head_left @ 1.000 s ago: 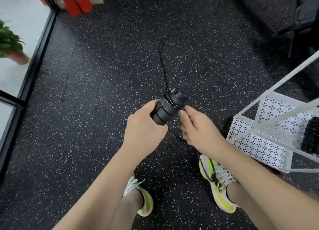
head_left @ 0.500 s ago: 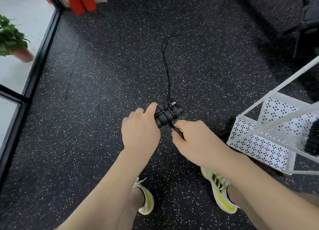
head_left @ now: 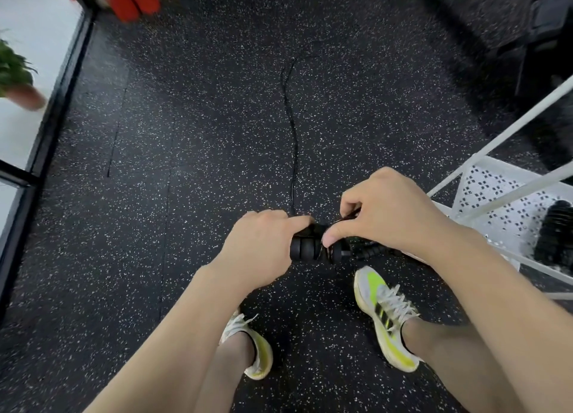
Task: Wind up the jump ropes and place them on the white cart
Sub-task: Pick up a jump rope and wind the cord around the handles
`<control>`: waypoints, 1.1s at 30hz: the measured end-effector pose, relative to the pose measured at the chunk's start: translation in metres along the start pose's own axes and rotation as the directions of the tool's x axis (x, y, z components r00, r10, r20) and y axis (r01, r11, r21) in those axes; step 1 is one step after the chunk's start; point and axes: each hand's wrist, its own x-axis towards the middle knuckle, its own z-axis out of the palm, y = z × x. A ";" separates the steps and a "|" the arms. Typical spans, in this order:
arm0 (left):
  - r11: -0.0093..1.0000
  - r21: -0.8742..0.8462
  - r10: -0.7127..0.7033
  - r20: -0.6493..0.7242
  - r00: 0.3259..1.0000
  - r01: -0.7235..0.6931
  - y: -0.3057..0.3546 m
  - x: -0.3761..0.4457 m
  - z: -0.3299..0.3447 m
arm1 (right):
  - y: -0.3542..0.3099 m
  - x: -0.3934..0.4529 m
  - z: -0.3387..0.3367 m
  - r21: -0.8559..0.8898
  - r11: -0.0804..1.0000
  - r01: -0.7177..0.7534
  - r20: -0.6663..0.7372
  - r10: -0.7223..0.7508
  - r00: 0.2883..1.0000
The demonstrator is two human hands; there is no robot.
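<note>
Mid-winding, my left hand (head_left: 259, 251) grips the handles (head_left: 305, 248) while my right hand (head_left: 387, 217) pinches the cord (head_left: 293, 152); next, I'd loop the slack round.

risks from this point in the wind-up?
1. The loose rope trails far out on the floor; it may snag or kink as it is drawn in.
2. The right hand pinches only a thin strand by the handles held in the left hand; slack could let the wraps loosen.
3. The white cart stands close to the right arm and could be bumped.
</note>
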 end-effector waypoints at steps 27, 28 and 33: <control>0.847 -0.528 -0.144 -0.332 0.932 -0.058 0.014 -0.012 -0.021 | 0.010 0.001 0.031 0.692 0.721 -0.046 0.122 -0.053 0.991; 0.829 -0.558 -0.190 -0.345 0.919 -0.038 0.013 -0.011 -0.024 | 0.007 0.000 0.035 0.703 0.709 -0.059 0.142 -0.058 0.988; 0.827 -0.544 -0.389 -0.373 0.842 0.141 0.000 -0.007 -0.040 | -0.003 -0.007 0.055 0.599 0.794 -0.109 0.194 -0.011 0.981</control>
